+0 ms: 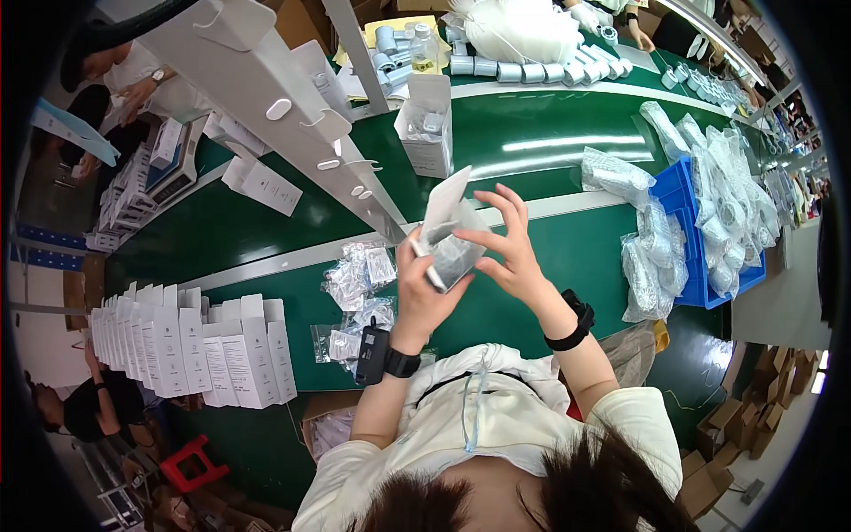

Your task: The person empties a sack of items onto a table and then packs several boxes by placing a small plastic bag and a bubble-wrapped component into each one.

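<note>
My left hand (424, 293) is wrapped round a small white carton (448, 202), held tilted above the green bench with its flaps raised. Inside the carton something greyish and shiny shows; its kind cannot be made out. My right hand (512, 253) is at the carton's right side with fingers spread, the index finger and thumb close to the opening. No object shows in that hand. Small clear bags (359, 275) with white contents lie on the bench by my left wrist.
Rows of open white cartons (239, 350) stand at left. A blue bin (687, 208) piled with bubble-wrapped parts is at right. Beyond the rail, another open carton (427, 133) stands on the green conveyor (532, 115). A metal post (301, 115) slants down at upper left. Other people work nearby.
</note>
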Demonstrator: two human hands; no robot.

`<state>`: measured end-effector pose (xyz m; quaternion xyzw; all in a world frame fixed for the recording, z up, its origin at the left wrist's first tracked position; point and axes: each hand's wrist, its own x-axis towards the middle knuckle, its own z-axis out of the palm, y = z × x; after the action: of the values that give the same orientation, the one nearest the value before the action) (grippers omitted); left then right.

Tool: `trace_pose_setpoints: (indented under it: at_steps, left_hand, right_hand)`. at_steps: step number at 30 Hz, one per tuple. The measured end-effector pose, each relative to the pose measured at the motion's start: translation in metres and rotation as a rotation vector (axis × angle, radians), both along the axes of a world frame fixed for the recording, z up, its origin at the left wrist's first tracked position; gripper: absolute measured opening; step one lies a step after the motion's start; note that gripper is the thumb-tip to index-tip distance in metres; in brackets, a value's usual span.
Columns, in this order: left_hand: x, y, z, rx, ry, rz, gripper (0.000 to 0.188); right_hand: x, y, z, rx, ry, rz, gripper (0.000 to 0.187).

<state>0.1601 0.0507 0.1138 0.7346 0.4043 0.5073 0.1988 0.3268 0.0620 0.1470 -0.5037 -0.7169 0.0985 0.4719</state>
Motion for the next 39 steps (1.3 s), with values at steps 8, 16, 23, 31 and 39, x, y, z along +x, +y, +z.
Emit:
trace_pose_setpoints:
  at_steps: [8,16,23,31,39]
  left_hand:
    - [-0.123,-0.066,-0.004,-0.004,-0.136,0.346,0.078]
    - [-0.106,-0.054,0.003,-0.033,-0.12,0.157,0.077]
    - [-0.018,-0.002,-0.033,-0.18,-0.152,-0.239,0.069]
    - [0.007,0.018,-0.003,-0.351,0.086,-0.168,0.049]
    - [-0.003,0.033,0.003,-0.563,0.121,-0.092,0.011]
  right_hand:
    - [-0.117,0.023,-0.131,-0.342,0.049,0.379,0.035]
    - [-0.1,0.032,-0.168,-0.181,-0.401,0.515,0.042]
    - [0.054,-0.018,-0.088,-0.742,1.714,-0.022,0.037]
    - [0.073,-0.03,-0.012,-0.39,1.331,0.051,0.032]
    - [0.031,-0.012,0.022,-0.033,-0.2,0.537,0.024]
